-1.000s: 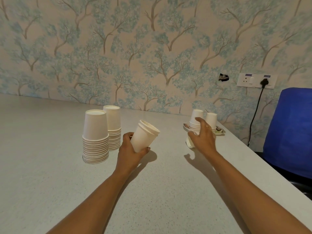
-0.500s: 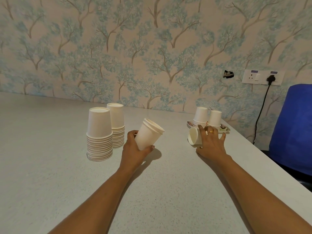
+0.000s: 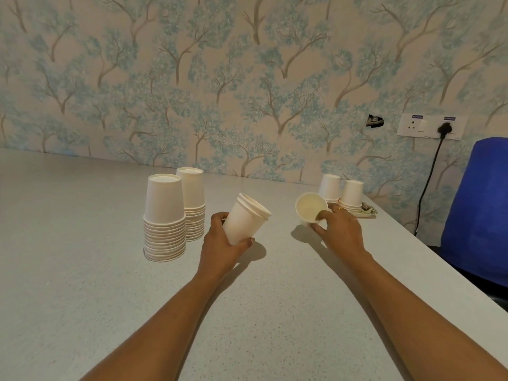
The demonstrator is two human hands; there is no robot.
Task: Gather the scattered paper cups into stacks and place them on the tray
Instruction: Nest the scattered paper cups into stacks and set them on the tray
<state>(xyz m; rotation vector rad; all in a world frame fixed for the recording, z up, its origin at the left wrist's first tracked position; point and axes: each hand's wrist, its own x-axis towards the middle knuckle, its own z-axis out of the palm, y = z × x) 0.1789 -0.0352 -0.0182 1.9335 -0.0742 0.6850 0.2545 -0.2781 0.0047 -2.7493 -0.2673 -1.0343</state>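
My left hand [image 3: 220, 243] grips a short nested stack of white paper cups [image 3: 244, 218], tilted with the mouths up and to the right. My right hand [image 3: 339, 229] holds a single white cup [image 3: 310, 207] off the table, its open mouth turned toward me. Two tall upside-down cup stacks [image 3: 165, 218] [image 3: 192, 204] stand on the table to the left. Two shorter upside-down stacks [image 3: 330, 188] [image 3: 351, 195] sit on the patterned tray [image 3: 367, 211] at the back right, just behind my right hand.
The grey speckled table [image 3: 82, 270] runs to a tree-patterned wall. Its right edge drops off beside a blue chair [image 3: 478, 210]. A wall socket [image 3: 431, 129] with a black plug and cord hangs above the chair.
My right hand took the lying cup near the tray, lifted it and turned its mouth toward me. My left hand kept its cup stack almost still.
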